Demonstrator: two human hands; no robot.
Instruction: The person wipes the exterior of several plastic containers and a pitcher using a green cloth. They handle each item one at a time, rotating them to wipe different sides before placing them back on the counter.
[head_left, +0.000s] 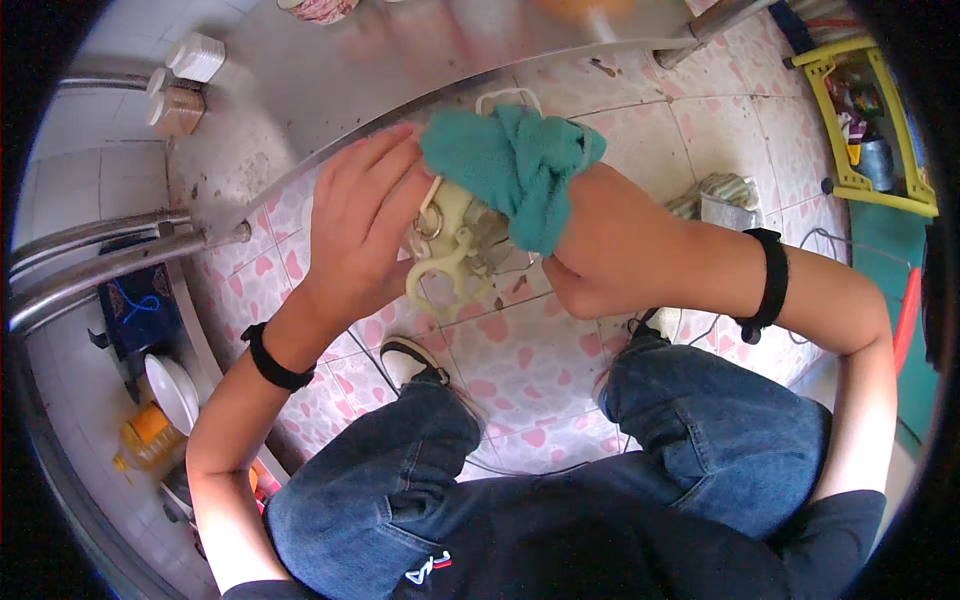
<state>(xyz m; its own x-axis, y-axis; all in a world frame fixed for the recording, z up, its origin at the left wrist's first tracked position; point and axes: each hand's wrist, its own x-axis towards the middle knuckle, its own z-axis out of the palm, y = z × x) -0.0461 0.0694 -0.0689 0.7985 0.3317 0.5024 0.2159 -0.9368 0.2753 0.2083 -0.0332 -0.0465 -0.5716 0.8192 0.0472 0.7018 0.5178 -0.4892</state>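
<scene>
In front of my knees, both hands are raised over the floor. My left hand (366, 221) grips a pale-yellow plastic article (448, 214) with an open hook-shaped part and a metal ring. Clear plastic pieces hang beside it; its exact kind is hard to tell. A teal cloth (499, 154) is bunched in my right hand (619, 236) and lies across the top of the plastic article. The left fingertips touch the cloth's left edge. A white loop (510, 96) sticks up behind the cloth. My right fingers are partly hidden by the cloth and the hand itself.
A metal-topped table (247, 150) stands ahead, with stacked white containers (196, 58) at its left. Pink-patterned tiles (525, 367) cover the floor. A yellow-framed rack (885, 199) is at right. An oil bottle (150, 435) and white bowl (172, 394) are at left.
</scene>
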